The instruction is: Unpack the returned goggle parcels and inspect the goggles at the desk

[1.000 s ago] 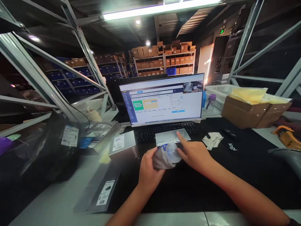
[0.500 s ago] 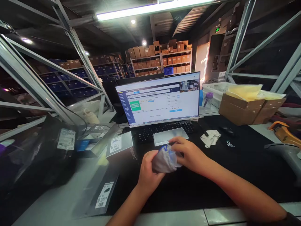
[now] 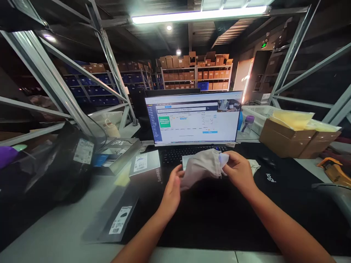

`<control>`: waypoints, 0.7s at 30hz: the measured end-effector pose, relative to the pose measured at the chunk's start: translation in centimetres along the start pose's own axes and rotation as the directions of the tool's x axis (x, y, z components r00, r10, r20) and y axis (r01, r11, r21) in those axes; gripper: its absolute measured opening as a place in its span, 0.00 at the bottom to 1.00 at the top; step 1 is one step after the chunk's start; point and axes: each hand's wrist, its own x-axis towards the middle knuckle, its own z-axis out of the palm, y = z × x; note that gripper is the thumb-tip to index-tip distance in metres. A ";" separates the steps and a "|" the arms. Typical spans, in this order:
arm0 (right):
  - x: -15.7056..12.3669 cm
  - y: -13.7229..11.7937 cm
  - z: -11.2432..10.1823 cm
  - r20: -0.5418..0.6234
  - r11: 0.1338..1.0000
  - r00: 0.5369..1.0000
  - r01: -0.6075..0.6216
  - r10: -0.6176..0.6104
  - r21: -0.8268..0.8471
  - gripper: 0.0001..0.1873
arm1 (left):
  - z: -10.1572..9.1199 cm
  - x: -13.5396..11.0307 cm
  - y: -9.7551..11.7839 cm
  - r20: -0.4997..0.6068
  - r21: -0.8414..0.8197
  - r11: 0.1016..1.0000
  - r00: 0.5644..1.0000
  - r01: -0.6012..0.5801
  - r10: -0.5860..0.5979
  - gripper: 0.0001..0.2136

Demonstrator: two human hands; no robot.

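Observation:
A pale grey cloth pouch [image 3: 201, 164] with a gathered mouth is stretched sideways above the black desk mat. At its mouth, the thumb and fingers of my right hand [image 3: 241, 171] pinch a whitish, translucent piece [image 3: 223, 159] that sticks out; I cannot make out its kind. My left hand [image 3: 171, 193] is beside the pouch's blurred lower end, fingers apart, holding nothing that I can see. Behind the pouch, a shallow translucent tray [image 3: 187, 160] is mostly covered from sight. Left of my hands stands a grey box [image 3: 146, 166] with a label.
A monitor [image 3: 196, 120] and keyboard [image 3: 172, 156] stand behind my hands. A clear bag with a label [image 3: 120, 221] and a black bag [image 3: 61, 168] lie on the left. To the right are a mouse [image 3: 267, 162], cardboard boxes [image 3: 286, 138] and an orange tape dispenser [image 3: 333, 170].
The pouch, bunched between both hands before, is now drawn out longer. My right hand has moved right with the whitish piece at its mouth, and my left hand has loosened. The view has shifted slightly.

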 end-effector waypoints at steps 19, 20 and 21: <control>2.8 -0.6 -5.7 0.379 0.967 0.915 -0.206 0.135 0.151 0.10 | 0.0 0.1 0.4 -0.131 -0.295 0.944 0.972 0.148 -0.193 0.16; 3.0 -0.5 -6.4 0.360 0.955 0.917 -0.243 0.170 0.168 0.11 | -0.1 0.1 0.3 -0.142 -0.254 0.959 0.976 0.126 -0.165 0.16; 3.1 -0.4 -7.2 0.335 0.939 0.917 -0.290 0.216 0.187 0.13 | -0.3 0.0 0.3 -0.148 -0.212 0.972 0.979 0.107 -0.140 0.16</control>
